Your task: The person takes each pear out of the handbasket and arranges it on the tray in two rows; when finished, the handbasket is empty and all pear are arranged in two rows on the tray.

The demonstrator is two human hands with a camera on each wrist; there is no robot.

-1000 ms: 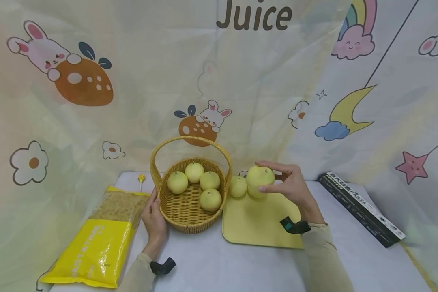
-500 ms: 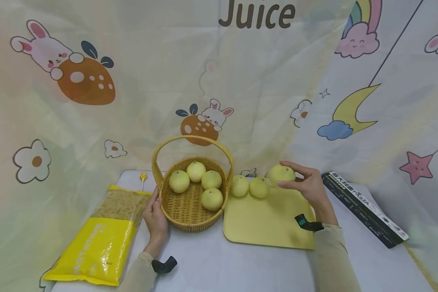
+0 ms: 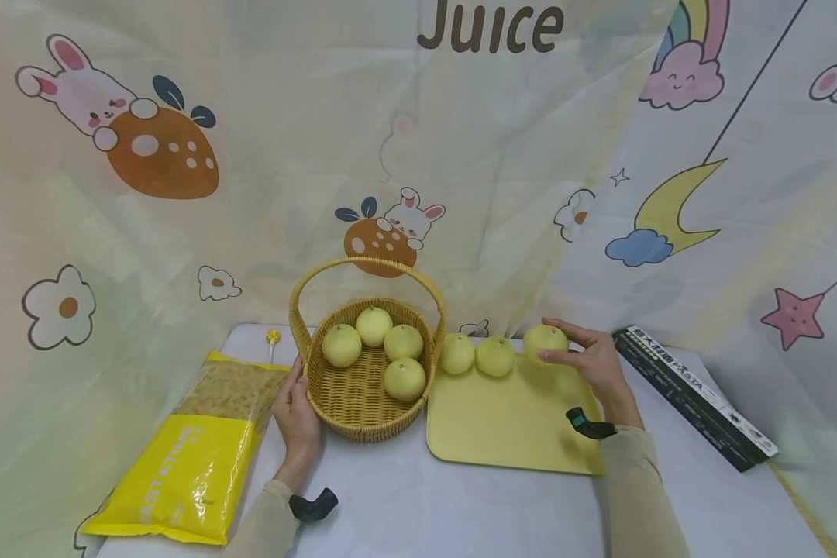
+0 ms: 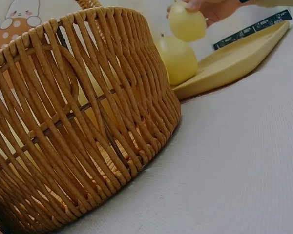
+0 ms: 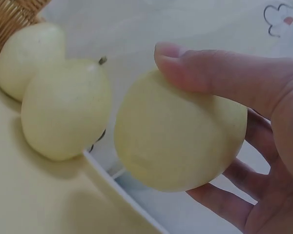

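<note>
In the head view my right hand [image 3: 595,360] pinches a pale yellow-green pear [image 3: 544,341] between thumb and fingers, over the tray's far edge. The right wrist view shows this held pear [image 5: 180,136] apart from its neighbours. Two more pears, one beside the basket [image 3: 456,354] and a stemmed one [image 3: 495,356], stand along the back of the yellow tray [image 3: 509,426]. My left hand [image 3: 297,415] holds the left side of a wicker basket [image 3: 366,422], its fingers partly hidden. Several pears [image 3: 404,380] lie in that basket. The left wrist view is mostly basket wall [image 4: 88,117].
A yellow pasta bag [image 3: 181,465] lies left of the basket, with a small yellow-headed stick [image 3: 272,339] behind it. Right of the tray lies a long black box [image 3: 694,399]. A printed cloth [image 3: 286,139] hangs behind the white table [image 3: 390,504].
My right hand has carried its pear rightward, away from the two on the tray, then lowered it slightly. The left hand and basket stay in place.
</note>
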